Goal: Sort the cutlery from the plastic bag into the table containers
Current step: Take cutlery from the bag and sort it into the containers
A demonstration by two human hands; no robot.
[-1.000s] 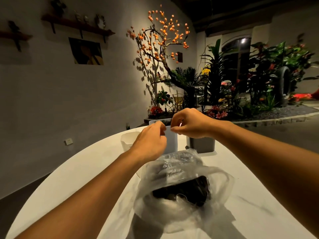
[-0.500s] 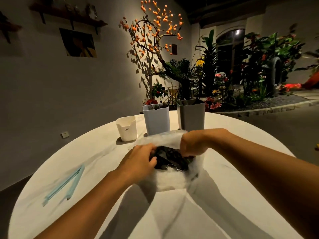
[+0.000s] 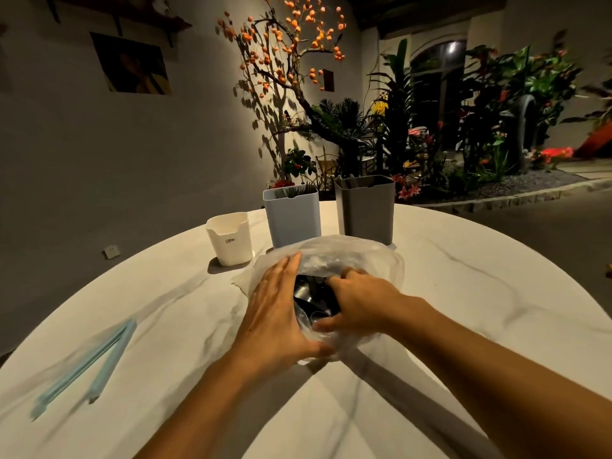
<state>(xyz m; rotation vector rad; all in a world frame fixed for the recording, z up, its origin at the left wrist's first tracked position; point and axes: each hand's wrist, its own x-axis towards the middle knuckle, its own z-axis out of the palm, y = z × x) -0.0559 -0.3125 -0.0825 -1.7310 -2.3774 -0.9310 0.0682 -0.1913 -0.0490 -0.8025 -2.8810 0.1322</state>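
Both of my hands are at the crinkly clear plastic bag (image 3: 351, 256), which sits on the round white marbled table (image 3: 463, 293) just short of the containers. My left hand (image 3: 275, 313) lies flat against the bag's nine o'clock side, fingers straight and together, pressing the film back to keep the mouth wide. My right hand (image 3: 357, 303) reaches in from three o'clock with fingers curled down among the glossy black plastic cutlery (image 3: 306, 301); whether they have pinched a piece I cannot tell, since the fingertips are buried in the dark heap.

At the bag's twelve o'clock stand the tall pale-blue square container (image 3: 293, 220) and the tall dark-grey square container (image 3: 366, 210), each with thin handles showing at the rim; the short cream tub (image 3: 230, 238) sits at about eleven o'clock. Two pale-blue strips (image 3: 86, 366), maybe bag clips, lie at eight o'clock, well apart.

I judge the bag limp and slippery, giving no support, so it needs the steadying palm. The cutlery looks light, stiff and smooth, likely to tangle and slide; I would take one piece by its narrow handle, not the bowl or tines, and lift straight so the film does not drag along.
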